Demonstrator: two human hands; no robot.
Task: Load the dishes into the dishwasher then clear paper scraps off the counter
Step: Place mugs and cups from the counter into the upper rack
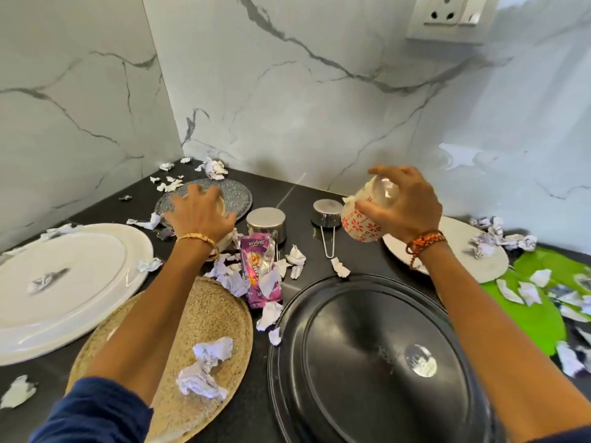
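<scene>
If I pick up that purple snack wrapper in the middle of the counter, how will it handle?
The purple snack wrapper looks thin and crinkled, so probably floppy and very light. Its glossy film may be slippery. Paper scraps lying on it would likely slide off.

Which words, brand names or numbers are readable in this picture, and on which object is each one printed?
"JIMJAM", in white letters that appear mirrored: at the top of the purple snack wrapper.
Large orange-and-white word in the middle of the same wrapper: too distorted to read.
Small white print at the wrapper's bottom: too blurred to read.
Grey print on the crumpled paper scraps: too small to read.
</scene>
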